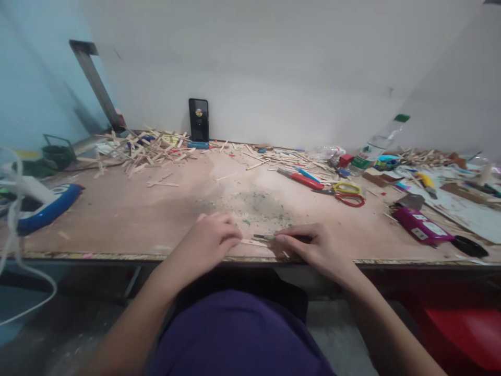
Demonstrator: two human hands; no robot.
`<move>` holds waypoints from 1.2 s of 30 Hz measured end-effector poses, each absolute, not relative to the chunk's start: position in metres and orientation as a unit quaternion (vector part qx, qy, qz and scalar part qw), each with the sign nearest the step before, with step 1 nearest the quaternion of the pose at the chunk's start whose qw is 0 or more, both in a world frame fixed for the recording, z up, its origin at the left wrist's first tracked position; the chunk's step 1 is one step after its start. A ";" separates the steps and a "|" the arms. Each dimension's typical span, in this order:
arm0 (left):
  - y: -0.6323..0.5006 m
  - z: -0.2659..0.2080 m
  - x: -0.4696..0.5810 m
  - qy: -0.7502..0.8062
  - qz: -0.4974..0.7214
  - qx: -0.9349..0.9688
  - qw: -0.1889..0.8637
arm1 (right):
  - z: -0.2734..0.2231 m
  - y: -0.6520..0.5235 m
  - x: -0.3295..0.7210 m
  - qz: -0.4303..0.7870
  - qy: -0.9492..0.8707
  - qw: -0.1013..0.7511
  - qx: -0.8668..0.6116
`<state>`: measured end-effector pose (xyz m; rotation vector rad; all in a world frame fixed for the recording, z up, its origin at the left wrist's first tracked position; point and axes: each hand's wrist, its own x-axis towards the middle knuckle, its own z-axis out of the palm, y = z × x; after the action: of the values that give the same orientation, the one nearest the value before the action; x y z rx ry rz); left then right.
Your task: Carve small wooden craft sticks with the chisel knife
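At the table's near edge my left hand (219, 235) is closed, thumb and fingers together, on the left end of a thin flat wooden stick (254, 242). My right hand (313, 243) grips a slim craft knife (263, 236), its grey blade pointing left, just above or on the stick. The knife's handle is mostly hidden under the fingers. Green crumbs (266, 203) lie scattered on the wooden table (129, 219) just beyond both hands.
Loose wooden sticks (144, 151) are heaped at the back left. A phone (199, 120) stands against the wall. Rightward lie red-handled pliers (305, 180), scissors (344, 194), a plastic bottle (371, 149) and a purple packet (422, 226). A blue-and-white iron-like device (50, 209) sits left.
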<state>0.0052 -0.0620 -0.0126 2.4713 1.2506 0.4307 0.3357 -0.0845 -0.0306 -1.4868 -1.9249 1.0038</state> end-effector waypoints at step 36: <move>-0.067 0.000 0.008 0.456 0.143 0.849 0.228 | -0.041 -0.080 0.354 0.299 -0.685 0.348 -0.567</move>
<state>0.0077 -0.0668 0.0003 2.3367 1.2546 0.3934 0.3541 -0.0795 -0.0410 -1.4690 -1.7756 0.7744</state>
